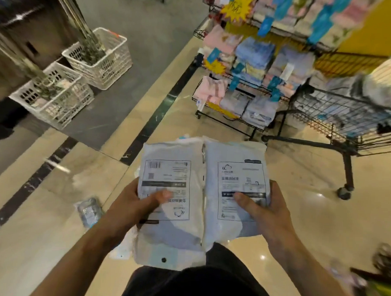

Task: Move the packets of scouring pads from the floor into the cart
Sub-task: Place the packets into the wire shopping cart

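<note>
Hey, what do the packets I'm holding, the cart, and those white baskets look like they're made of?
Packets: thin glossy plastic film, probably; it crinkles and shines, with printed labels. Cart: dark metal wire, likely coated; an open grid on a tubular frame with a caster. Baskets: white moulded plastic, judging by the perforated lattice walls.

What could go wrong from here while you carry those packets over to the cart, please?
The left hand and right hand hold the packets side by side, thumbs on top, so one might slip. Another packet on the floor could be missed or stepped on.
</note>
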Demonstrator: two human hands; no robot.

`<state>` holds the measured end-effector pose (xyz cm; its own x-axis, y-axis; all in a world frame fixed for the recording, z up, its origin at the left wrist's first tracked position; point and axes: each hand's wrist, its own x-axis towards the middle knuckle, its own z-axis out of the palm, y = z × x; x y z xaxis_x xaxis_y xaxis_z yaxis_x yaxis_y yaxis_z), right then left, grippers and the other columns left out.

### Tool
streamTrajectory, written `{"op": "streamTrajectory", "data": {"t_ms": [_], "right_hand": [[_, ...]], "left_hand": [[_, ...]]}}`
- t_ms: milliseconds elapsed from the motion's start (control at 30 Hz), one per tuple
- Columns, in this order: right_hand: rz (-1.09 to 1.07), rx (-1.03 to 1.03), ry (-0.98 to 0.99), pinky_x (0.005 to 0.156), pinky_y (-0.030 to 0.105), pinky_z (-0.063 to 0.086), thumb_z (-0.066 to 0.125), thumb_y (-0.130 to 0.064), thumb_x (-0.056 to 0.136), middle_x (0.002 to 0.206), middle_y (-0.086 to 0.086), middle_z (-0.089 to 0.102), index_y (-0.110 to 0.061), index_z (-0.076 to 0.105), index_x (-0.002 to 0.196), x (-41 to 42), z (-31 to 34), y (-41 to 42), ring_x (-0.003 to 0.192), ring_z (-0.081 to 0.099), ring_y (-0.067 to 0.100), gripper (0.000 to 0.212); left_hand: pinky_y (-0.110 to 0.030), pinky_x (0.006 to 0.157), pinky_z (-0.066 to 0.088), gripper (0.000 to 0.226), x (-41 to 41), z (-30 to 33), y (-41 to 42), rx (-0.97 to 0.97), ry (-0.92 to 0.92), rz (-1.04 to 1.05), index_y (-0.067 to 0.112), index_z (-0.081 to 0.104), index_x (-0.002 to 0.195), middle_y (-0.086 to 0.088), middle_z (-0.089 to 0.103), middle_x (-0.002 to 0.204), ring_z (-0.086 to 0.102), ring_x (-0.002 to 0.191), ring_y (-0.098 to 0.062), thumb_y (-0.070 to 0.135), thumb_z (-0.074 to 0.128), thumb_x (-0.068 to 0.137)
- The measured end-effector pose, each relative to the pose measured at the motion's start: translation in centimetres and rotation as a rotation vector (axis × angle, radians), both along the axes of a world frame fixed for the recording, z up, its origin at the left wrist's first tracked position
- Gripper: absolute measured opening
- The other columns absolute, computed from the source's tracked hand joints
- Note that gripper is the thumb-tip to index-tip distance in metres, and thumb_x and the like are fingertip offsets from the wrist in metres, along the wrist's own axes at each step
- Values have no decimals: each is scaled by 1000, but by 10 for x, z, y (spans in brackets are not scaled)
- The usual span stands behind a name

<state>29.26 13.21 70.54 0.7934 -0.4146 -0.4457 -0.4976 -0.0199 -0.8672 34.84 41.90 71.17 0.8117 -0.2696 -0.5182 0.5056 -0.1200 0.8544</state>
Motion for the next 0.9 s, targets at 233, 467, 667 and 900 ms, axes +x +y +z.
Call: {"op": "streamTrajectory", "data": {"t_ms": [233,467,667,900], "right_hand": [[-207,74,-79,74,30,65,91,-23,71,111,-9,79,-23,60,123,-48,21,6,97,79,14,60],[-402,70,-119,83,51,67,89,-27,70,114,-5,80,-30,57,122,-100,35,-27,101,80,23,60],[-538,61,-124,84,47,67,89,-19,76,111,-8,80,-32,58,124,-141,27,-83,102,79,21,59],[-597,94,-130,85,45,66,87,-14,81,113,-5,80,-30,60,127,-195,14,-206,100,79,18,56]], "left_hand": [[-56,96,60,59,28,8,-25,-20,46,-176,34,69,127,2,80,116,79,103,-25,48,88,73],[-53,98,59,73,20,6,-94,-43,42,-350,36,72,122,4,81,113,79,103,-20,60,94,57],[-41,85,62,66,6,4,-169,-13,22,-457,35,72,120,6,82,109,80,96,-16,57,92,61],[-43,90,61,50,-34,-3,-302,34,-17,-502,29,71,124,5,81,111,79,101,-18,33,88,76]]}}
